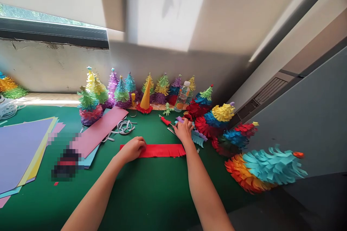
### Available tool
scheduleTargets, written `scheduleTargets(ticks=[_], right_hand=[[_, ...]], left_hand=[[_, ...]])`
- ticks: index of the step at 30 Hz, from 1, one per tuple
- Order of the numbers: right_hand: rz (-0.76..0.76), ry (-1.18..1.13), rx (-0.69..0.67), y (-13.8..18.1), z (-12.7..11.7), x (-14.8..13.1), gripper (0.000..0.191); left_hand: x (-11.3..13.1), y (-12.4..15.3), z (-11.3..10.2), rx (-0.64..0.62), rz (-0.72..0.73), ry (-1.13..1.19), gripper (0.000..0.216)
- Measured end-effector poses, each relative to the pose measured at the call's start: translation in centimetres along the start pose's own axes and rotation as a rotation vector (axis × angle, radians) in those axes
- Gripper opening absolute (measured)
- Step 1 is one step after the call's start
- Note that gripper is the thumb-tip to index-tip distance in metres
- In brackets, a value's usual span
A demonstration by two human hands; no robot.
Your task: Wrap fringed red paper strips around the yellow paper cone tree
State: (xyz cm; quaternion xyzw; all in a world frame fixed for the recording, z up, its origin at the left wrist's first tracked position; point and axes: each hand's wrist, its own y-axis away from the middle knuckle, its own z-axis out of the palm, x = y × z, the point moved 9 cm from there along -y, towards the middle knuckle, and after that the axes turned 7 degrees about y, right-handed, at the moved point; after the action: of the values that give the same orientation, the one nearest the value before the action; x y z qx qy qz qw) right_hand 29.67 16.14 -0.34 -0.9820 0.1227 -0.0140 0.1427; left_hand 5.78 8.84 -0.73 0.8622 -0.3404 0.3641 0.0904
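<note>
A red paper strip (161,150) lies across the green table, its right part cut into a fringe along one edge. My left hand (135,148) rests on the strip's left part, fingers curled and closed on it. My right hand (184,130) is beyond the strip's right end, fingers bent down and somewhat apart over small paper pieces. Beside its thumb lies a slim metal-looking tool (171,130), partly hidden by the hand. A small red-wrapped stick (165,121) lies just past it. Fringed light-blue paper (198,139) and purple paper sit to the right of this hand.
Fringed paper trees line the back and right, the nearest a turquoise-and-orange tree (267,169). A bare yellow cone (145,98), a glue stick (133,99) and a bottle (182,96) stand behind. Pink paper (100,130), white strips (125,127) and coloured sheets (24,151) lie left.
</note>
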Motion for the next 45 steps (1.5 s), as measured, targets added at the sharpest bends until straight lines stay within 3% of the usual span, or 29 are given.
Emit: scheduleTargets(ticks=[4,7,13,15,17,20,23,25,29,34,38,45], right_hand=[[-0.013,-0.003,-0.038,0.2,0.9,-0.4,0.019],[-0.010,-0.061,0.031,0.1,0.4,-0.6,0.020],[0.033,-0.291,0.343,0.2,-3.9,0.5,0.020],[-0.010,-0.480,0.374,0.4,-5.3,0.8,0.022],[-0.102,-0.709,0.268,0.7,-6.0,0.3,0.025],[-0.313,-0.932,-0.135,2.2,-5.4,-2.4,0.026],[-0.566,-0.963,-0.550,5.7,-4.6,-5.8,0.022],[-0.665,-0.928,-0.692,7.3,-4.1,-7.1,0.020],[-0.743,-0.865,-0.691,8.1,-3.4,-8.7,0.016],[-0.772,-0.759,-0.617,8.2,-2.5,-9.9,0.011],[-0.769,-0.729,-0.582,8.4,-2.0,-10.7,0.010],[-0.745,-0.730,-0.525,8.3,-1.3,-10.9,0.008]], left_hand=[[0.1,0.0,0.0,-0.002,0.003,-0.002,0.031],[0.1,0.1,0.0,-0.006,0.006,-0.007,0.033],[-0.1,0.1,0.2,-0.020,0.000,0.014,0.045],[-0.4,0.0,-0.2,0.020,-0.027,0.030,0.048],[-1.0,-0.1,-0.7,0.073,-0.071,0.048,0.048],[-2.0,-0.3,-1.1,0.122,-0.141,0.143,0.044],[-3.1,-0.7,-1.1,0.105,-0.204,0.289,0.040],[-3.7,-1.0,-0.8,0.054,-0.234,0.385,0.037],[-4.0,-1.5,-0.5,-0.038,-0.228,0.493,0.030],[-3.5,-1.6,-1.3,-0.022,-0.204,0.375,0.024],[-2.9,-1.3,-1.0,-0.031,-0.214,0.418,0.023],[-2.1,-1.4,-0.7,-0.021,-0.094,0.259,0.020]])
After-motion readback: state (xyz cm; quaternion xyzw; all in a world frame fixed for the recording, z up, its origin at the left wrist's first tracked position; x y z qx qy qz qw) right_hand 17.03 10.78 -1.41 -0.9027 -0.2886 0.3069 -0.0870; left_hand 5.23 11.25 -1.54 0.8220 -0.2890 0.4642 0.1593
